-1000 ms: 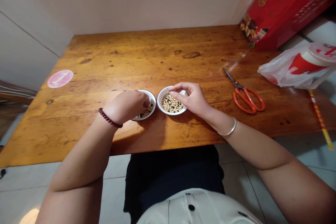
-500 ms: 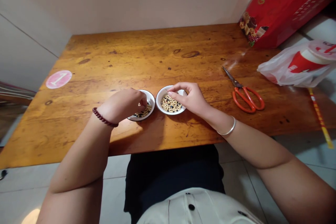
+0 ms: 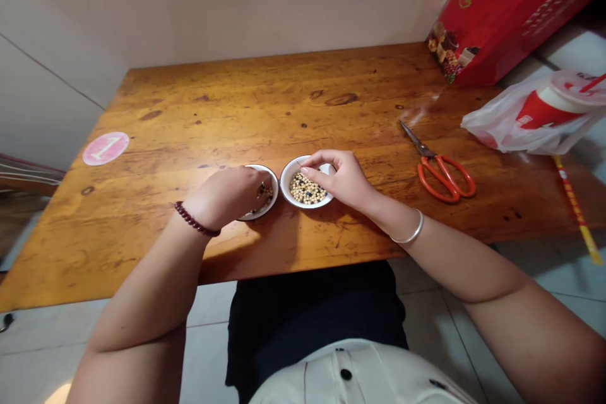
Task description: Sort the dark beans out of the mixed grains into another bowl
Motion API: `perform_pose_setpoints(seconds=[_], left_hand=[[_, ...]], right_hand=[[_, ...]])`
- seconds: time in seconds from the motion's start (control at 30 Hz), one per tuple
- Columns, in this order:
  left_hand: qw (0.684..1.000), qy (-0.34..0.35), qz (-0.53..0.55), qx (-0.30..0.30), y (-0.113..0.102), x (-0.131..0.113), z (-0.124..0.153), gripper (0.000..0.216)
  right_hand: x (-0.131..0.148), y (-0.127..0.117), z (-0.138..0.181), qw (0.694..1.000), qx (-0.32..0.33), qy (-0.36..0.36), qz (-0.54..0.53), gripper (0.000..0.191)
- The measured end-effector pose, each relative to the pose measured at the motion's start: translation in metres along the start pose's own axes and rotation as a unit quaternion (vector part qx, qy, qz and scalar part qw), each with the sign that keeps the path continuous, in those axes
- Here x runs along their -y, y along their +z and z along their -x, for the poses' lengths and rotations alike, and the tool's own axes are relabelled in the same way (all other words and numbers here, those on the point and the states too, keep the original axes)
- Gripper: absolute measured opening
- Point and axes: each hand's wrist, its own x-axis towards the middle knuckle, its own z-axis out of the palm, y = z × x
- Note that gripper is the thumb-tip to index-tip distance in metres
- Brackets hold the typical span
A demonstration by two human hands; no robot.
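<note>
Two small white bowls stand side by side near the front of the wooden table [image 3: 237, 113]. The right bowl [image 3: 291, 173] holds many pale beans with a few dark ones. The left bowl [image 3: 267, 172] holds mixed beans and is mostly covered by my left hand [image 3: 227, 196]. That hand's fingers are curled and pinched down into the left bowl; what they grip is hidden. My right hand [image 3: 343, 178] rests on the right bowl's far rim, fingers curled around it, thumb and forefinger close together above the beans.
Orange-handled scissors [image 3: 442, 173] lie to the right of the bowls. A red carton [image 3: 502, 9] stands at the back right, beside a plastic bag with a red cup [image 3: 540, 113]. A pink round sticker marked 1 [image 3: 105, 148] sits at the left edge.
My left hand has dipped its fingers deeper into the left bowl, covering more of it. My right hand has stayed on the right bowl. The view has shifted slightly.
</note>
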Motion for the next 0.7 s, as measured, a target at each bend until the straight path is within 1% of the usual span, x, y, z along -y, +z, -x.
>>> perform_pose_setpoints(seconds=[0.2, 0.47, 0.63, 0.7], left_hand=[[0.999, -0.031, -0.014, 0.008, -0.005, -0.008, -0.003, 0.030], [0.999, -0.040, -0.003, 0.005, -0.004, -0.002, -0.004, 0.030], [1.000, -0.020, 0.001, -0.006, -0.012, 0.000, 0.002, 0.028], [1.000, -0.014, 0.019, -0.006, -0.013, 0.002, 0.003, 0.026]], right_hand=[[-0.005, 0.002, 0.000, 1.000, -0.018, -0.003, -0.019, 0.016], [-0.007, 0.002, 0.000, 1.000, -0.023, -0.005, 0.000, 0.014], [-0.005, 0.001, 0.000, 1.000, -0.024, -0.004, 0.007, 0.014], [-0.004, 0.001, 0.000, 1.000, -0.025, -0.008, 0.013, 0.013]])
